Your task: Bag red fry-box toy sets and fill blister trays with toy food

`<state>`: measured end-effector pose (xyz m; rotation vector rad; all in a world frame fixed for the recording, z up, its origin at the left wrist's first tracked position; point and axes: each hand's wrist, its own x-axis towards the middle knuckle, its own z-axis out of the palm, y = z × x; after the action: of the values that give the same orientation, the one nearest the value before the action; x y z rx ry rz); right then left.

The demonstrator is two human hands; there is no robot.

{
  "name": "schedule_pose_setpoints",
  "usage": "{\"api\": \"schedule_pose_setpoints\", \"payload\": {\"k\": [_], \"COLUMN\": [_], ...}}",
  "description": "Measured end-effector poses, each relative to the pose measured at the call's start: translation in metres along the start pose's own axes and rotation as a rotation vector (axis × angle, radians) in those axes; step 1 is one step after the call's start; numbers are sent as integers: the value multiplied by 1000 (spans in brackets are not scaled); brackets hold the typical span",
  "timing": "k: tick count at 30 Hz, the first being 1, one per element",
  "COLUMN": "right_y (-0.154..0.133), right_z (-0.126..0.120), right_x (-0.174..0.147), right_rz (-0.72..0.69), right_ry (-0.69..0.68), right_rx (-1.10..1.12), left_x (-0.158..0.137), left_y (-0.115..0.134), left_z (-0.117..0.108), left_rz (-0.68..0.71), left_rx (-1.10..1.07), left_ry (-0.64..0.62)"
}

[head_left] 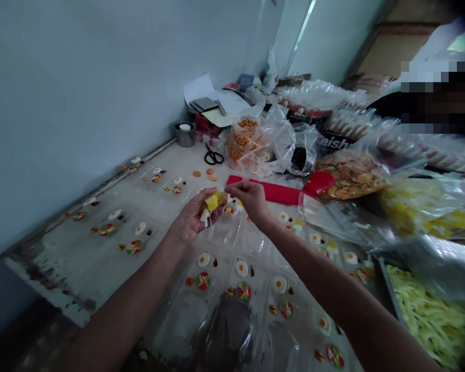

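Note:
My left hand (191, 216), palm up with the fingers curled, holds several small yellow pieces (212, 202) with whitish parts. Close beside it, at the pieces' right edge, my right hand (252, 198) has thumb and forefinger pinched together; anything between them is too small to make out. Beneath both hands, clear plastic pouches (251, 238) lie in rows across the table. On them sit miniature fried eggs (241, 267), round red, green and yellow pieces (244, 291), tiny burger-like pieces (272, 309) and small dark brown bits. Some pouches at right also bear yellow pieces (332, 245).
Behind my hands lie a red strip (281, 191), black scissors (214, 155) and a bag of orange pieces (245, 144). A metal cup (185, 135) stands by the wall. Filled bags (351, 173) and a tray of pale yellow rings (426, 305) crowd the right. A person is at far right.

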<state>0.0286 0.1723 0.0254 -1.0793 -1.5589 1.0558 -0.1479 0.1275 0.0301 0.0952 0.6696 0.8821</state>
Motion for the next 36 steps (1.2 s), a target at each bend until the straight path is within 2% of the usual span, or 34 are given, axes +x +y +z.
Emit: {"api": "schedule_pose_setpoints", "payload": {"k": [2, 4, 8, 12, 15, 18, 20, 23, 25, 28, 31, 33, 36], "right_y": [-1, 3, 19, 31, 39, 44, 42, 27, 13, -3, -9, -12, -15], "right_z": [0, -3, 6, 30, 46, 54, 55, 53, 53, 60, 74, 82, 89], "right_x": [15, 27, 39, 33, 24, 16, 10, -1, -10, -25, -39, -48, -51], "right_rz": [-23, -88, -287, -536, -665, -665, -583, -499, -566, -739, -787, -715, -416], "right_ry": [96, 117, -129, -350, -441, -456, -426, -341, -342, -441, -466, -404, -229], "right_rx": [-37, -131, -547, -905, -1082, -1160, -1112, -842, -661, -557, -455, -314, -83], "left_x": [-7, -16, -29, -30, -27, -27, -29, -32, -34, -36, -40, -43, -47], "left_y": [9, 22, 45, 47, 43, 42, 43, 42, 39, 30, 18, 14, 18], "left_z": [-6, -18, -40, -41, -35, -37, -40, -46, -47, -45, -44, -45, -49], "left_rz": [29, 48, 105, 207, 271, 309, 338, 343, 317, 323, 363, 371, 462], "left_rx": [-21, -54, -151, -152, -170, -227, -276, -381, -427, -404, -365, -381, -469], "left_ry": [51, 116, 188, 251, 309, 287, 254, 194, 146, 103, 102, 100, 172]}}
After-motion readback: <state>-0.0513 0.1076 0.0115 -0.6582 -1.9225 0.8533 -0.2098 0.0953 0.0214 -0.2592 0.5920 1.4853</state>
